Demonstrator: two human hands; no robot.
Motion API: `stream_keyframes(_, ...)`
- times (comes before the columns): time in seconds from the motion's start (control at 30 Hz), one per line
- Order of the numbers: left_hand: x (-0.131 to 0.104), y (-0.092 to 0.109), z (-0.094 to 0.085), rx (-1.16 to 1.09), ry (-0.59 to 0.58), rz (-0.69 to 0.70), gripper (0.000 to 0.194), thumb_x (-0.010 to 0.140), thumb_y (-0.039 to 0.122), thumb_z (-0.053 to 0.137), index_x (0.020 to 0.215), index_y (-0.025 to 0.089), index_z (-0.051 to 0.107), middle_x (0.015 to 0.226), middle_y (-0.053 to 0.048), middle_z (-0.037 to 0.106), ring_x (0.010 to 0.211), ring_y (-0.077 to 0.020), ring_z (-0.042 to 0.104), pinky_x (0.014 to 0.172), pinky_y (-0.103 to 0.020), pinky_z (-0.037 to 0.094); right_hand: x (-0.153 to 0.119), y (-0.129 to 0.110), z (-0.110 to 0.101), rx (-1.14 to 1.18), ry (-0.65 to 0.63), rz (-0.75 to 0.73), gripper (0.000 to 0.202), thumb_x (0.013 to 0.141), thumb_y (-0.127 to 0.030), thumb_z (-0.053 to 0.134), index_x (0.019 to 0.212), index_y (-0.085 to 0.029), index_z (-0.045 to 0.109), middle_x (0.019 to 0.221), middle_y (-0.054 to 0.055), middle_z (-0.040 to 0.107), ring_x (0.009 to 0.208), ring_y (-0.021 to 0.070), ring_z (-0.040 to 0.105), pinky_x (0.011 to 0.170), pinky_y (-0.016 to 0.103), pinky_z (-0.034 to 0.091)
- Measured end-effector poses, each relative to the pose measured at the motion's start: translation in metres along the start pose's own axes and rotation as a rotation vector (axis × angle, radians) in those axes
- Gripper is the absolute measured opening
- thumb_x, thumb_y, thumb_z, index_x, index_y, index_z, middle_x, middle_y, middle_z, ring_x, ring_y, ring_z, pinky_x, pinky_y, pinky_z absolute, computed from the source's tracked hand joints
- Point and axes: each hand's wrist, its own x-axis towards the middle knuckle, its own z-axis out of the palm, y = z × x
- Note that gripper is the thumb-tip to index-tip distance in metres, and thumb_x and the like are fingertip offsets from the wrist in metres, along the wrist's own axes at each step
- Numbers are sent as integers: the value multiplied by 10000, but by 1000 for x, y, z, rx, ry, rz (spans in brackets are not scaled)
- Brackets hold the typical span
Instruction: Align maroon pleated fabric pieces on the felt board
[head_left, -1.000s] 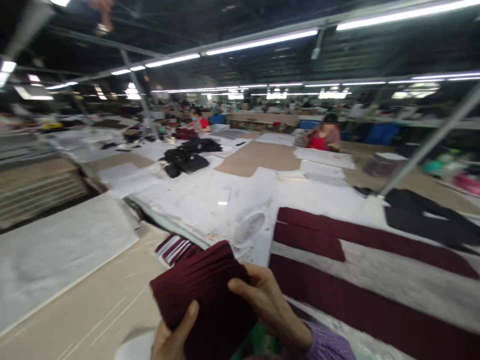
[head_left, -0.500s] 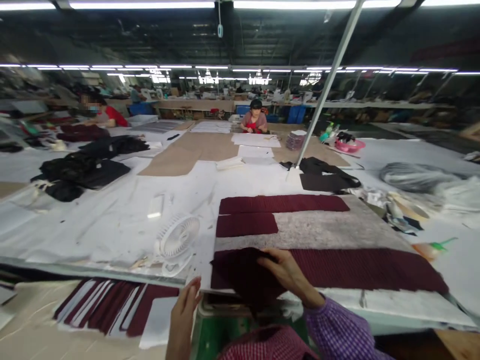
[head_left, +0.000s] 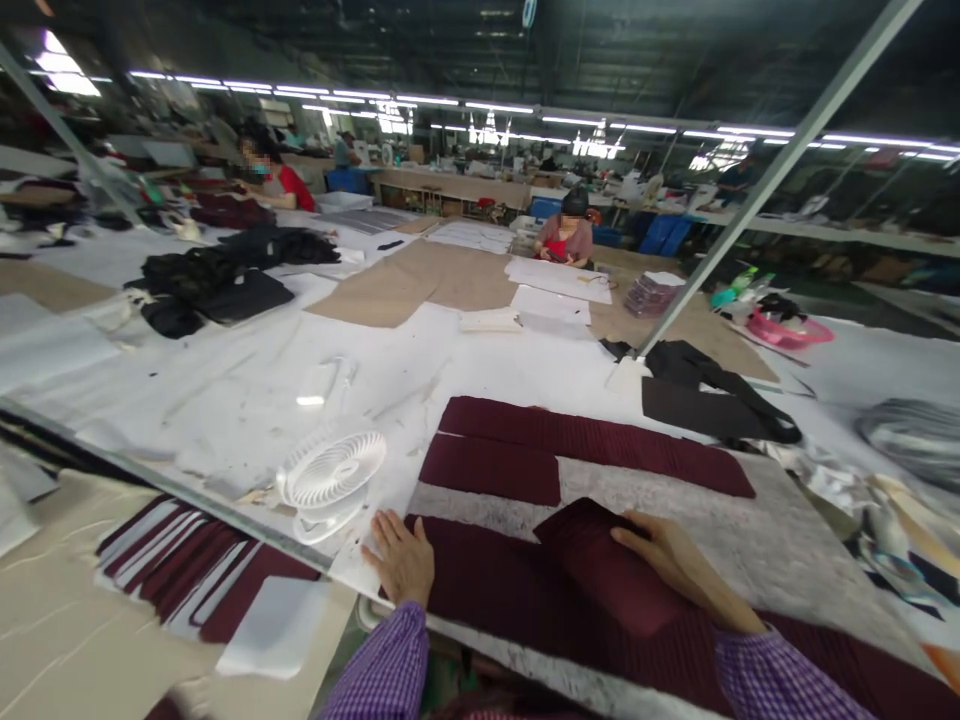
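Observation:
My right hand [head_left: 671,555] grips a dark burgundy fabric piece [head_left: 611,565], its thumb on top and its other fingers partly hidden. The piece hangs tilted over a long row of overlapping burgundy pieces [head_left: 495,575] along the near table edge. Lying flat with fingers spread, my left hand [head_left: 401,558] presses at the left end of that row. Beyond the grey-white mottled sheet [head_left: 645,490] under the row are a shorter burgundy strip [head_left: 491,468] and a longer row of burgundy pieces [head_left: 600,440].
A white fan [head_left: 334,475] stands to the left of my left hand. Lower left, burgundy and white pieces [head_left: 187,565] lie fanned out on beige cloth. A metal pole [head_left: 750,220] rises from the table near black fabric [head_left: 712,400]. Across the table sits a co-worker [head_left: 566,235].
My left hand has come down from the air onto the left end of the near row. My right hand has carried the burgundy piece rightward along the row. The view has turned.

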Motion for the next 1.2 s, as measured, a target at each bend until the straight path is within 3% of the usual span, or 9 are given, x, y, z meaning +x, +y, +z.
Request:
stream_keyframes(0.17, 4, -8, 11, 82, 56, 13, 621, 938, 413, 303, 1390, -10, 341, 1476, -282, 308, 1409, -355, 223, 1122, -601, 48, 68, 8, 2, -105, -285, -40, 221, 811, -290, 563, 644, -178, 655, 613, -7, 644, 591, 172, 558, 555, 277, 375)
stream_keyframes(0.33, 7, -10, 20, 163, 94, 3, 583, 943, 392, 335, 1387, 15, 361, 1473, -249, 340, 1402, -329, 255, 1137, -576, 80, 165, 23, 18, -210, -652, -15, 202, 806, -317, 632, 715, -142, 672, 670, -4, 670, 601, 144, 604, 545, 251, 440)
stream_keyframes(0.43, 8, -10, 23, 215, 97, 1, 565, 945, 371, 350, 1402, 38, 344, 1484, -225, 337, 1406, -304, 257, 1149, -552, 91, 218, 38, 38, -327, -735, 0, 237, 876, -354, 604, 819, -128, 651, 773, 3, 672, 676, 134, 628, 639, 290, 509)
stream_keyframes(0.53, 9, -10, 24, 260, 89, -3, 559, 944, 360, 367, 1408, 49, 338, 1485, -210, 345, 1406, -291, 261, 1156, -537, 104, 251, 56, 57, -465, -705, -6, 236, 897, -359, 587, 922, -130, 641, 907, 26, 668, 812, 165, 640, 757, 356, 525)
stream_keyframes(0.67, 9, -10, 25, 297, 79, -4, 554, 944, 355, 375, 1413, 63, 332, 1485, -202, 349, 1406, -285, 263, 1156, -536, 118, 263, 78, 74, -607, -620, -26, 254, 901, -346, 584, 1055, -147, 619, 1070, 61, 644, 967, 205, 619, 863, 423, 502)
stream_keyframes(0.8, 10, -8, 25, 315, 76, 5, 548, 947, 350, 371, 1414, 66, 330, 1479, -202, 361, 1405, -280, 268, 1155, -536, 128, 262, 91, 79, -686, -554, -29, 286, 902, -342, 585, 1116, -153, 598, 1104, 70, 633, 996, 214, 613, 880, 442, 496)
stream_keyframes(1.2, 10, -8, 26, 329, 88, 24, 545, 944, 345, 386, 1405, 57, 346, 1466, -207, 382, 1395, -286, 289, 1151, -535, 145, 262, 93, 77, -720, -536, -54, 300, 907, -342, 580, 1141, -154, 590, 1114, 73, 637, 987, 207, 622, 870, 431, 509)
